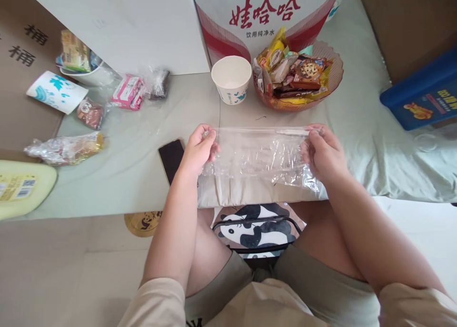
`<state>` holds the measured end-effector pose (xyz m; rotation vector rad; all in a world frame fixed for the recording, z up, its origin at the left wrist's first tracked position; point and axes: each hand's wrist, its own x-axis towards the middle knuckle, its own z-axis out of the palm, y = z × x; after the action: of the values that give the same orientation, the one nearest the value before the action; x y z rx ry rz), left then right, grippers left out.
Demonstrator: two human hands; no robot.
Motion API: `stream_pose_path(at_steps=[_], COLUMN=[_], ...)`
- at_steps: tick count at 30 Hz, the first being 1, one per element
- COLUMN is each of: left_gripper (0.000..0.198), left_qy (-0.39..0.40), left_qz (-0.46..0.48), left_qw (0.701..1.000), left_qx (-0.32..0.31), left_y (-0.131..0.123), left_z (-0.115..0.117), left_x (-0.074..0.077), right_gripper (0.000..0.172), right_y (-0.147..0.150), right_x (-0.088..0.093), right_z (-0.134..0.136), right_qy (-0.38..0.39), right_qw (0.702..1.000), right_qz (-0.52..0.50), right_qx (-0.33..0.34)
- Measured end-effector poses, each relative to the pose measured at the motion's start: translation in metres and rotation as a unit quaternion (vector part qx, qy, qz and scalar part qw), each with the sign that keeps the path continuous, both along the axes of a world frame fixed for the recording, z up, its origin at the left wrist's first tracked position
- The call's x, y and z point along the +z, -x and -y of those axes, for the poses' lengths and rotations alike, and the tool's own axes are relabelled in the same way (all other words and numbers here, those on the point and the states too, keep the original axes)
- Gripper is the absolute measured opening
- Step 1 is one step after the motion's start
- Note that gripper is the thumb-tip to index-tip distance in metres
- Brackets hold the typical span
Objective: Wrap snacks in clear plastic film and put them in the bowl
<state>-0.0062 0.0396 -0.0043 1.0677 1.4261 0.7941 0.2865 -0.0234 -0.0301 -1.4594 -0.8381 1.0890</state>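
A clear plastic bag (257, 153) is stretched sideways between my two hands, just above the cloth near its front edge. My left hand (202, 148) pinches the upper left corner, thumb on top. At the upper right corner my right hand (323, 151) is closed on the bag in the same way. The film is wrinkled and shiny, and the cloth shows through it. Beyond the bag stand a white paper cup (231, 79) with a blue leaf print and a pinkish clear bowl (335, 74) heaped with wrapped snacks (296, 74).
A dark phone (171, 160) lies beside my left forearm. Farther left are a tipped paper cup (57, 91), a pink packet (127, 91), several wrapped snacks and a yellow bottle (24, 189). Large boxes (264, 13) line the back; a blue container (424, 89) is at right.
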Motion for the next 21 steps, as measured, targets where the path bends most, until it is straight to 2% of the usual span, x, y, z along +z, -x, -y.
stream_pose_path(at_steps=[2,4,7,9,15,18,20,21], left_gripper=[0.013,0.014,0.014,0.013,0.014,0.01,0.007,0.015], left_qy=[0.014,0.015,-0.006,-0.02,-0.02,-0.018,-0.037,-0.068], left_qz=[0.011,0.026,0.034,0.033,-0.013,-0.042,-0.084,-0.119], left_qw=[0.999,0.997,0.994,0.993,0.996,0.996,0.991,0.983], left_qx=[0.032,0.068,0.101,0.108,0.087,0.075,0.098,0.119], left_y=[-0.001,0.0,0.006,0.011,0.01,0.009,0.011,0.013], left_z=[-0.003,-0.006,-0.01,-0.011,-0.009,-0.011,-0.014,-0.014], left_x=[-0.001,-0.002,-0.005,-0.006,0.0,-0.004,-0.01,-0.013], right_gripper=[0.044,0.054,0.082,0.09,0.067,0.056,0.052,0.051], right_y=[-0.001,-0.002,-0.003,-0.001,0.002,0.002,0.002,0.003], right_x=[-0.001,-0.001,-0.001,0.0,0.0,0.002,0.005,0.006], right_z=[-0.002,-0.001,0.003,0.005,0.004,0.004,0.003,0.003], right_qy=[0.051,0.074,0.065,0.057,0.046,0.063,0.078,0.087], right_qw=[0.997,0.993,0.993,0.99,0.987,0.986,0.987,0.987], right_qz=[-0.06,-0.074,-0.026,0.016,0.065,0.063,0.056,0.051], right_qx=[0.019,0.046,0.096,0.128,0.142,0.139,0.132,0.127])
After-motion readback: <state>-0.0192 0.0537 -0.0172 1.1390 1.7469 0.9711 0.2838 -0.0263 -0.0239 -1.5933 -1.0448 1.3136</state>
